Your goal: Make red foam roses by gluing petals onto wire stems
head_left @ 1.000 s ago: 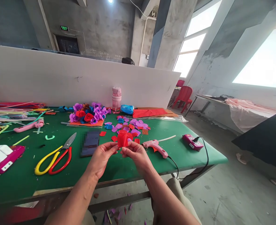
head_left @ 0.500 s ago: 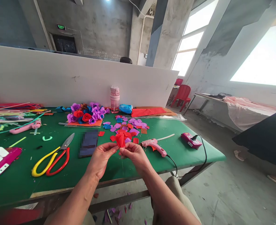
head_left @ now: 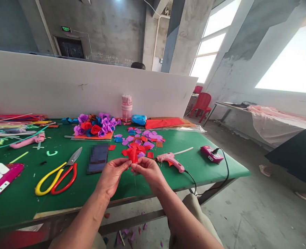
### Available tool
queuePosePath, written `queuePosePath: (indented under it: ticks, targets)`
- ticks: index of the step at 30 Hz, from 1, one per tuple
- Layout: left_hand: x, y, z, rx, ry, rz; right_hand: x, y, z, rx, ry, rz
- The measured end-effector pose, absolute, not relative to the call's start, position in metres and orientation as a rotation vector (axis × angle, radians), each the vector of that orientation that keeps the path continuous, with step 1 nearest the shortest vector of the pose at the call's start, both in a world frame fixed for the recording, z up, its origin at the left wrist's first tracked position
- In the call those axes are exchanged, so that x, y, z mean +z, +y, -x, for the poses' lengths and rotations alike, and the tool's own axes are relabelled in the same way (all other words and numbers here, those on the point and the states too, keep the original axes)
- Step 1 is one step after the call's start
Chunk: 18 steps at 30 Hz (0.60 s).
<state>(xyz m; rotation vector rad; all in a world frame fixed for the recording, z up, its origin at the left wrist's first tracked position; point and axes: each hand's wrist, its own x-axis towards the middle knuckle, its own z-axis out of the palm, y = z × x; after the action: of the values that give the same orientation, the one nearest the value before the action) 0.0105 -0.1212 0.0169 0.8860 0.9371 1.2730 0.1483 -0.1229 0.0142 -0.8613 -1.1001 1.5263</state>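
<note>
Pinching the red petal (head_left: pixel 133 155) between thumb and fingers of my left hand (head_left: pixel 116 172) and right hand (head_left: pixel 148 170), I hold it above the table (head_left: pixel 88 193), in front of the loose petals (head_left: pixel 153 135). The glue gun (head_left: pixel 171 160) lies to the right.

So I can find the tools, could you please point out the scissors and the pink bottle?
Yellow-and-red-handled metal scissors (head_left: pixel 74 157): head view, on the blades.
Pink translucent plastic bottle (head_left: pixel 127 108): head view, on its middle.
</note>
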Motion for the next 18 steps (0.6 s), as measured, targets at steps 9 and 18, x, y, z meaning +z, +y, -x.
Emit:
queuePosePath:
  ticks: [9,18]
  targets:
    - [0.0132,-0.1205,-0.0073,1.155,0.863,-0.862,0.0137,-0.1222,-0.1485,1.575,-1.089,0.838]
    - [0.0134,-0.119,-0.006,1.177,0.834,-0.835,0.0145,-0.1234,-0.1468,1.556,-1.051,0.845]
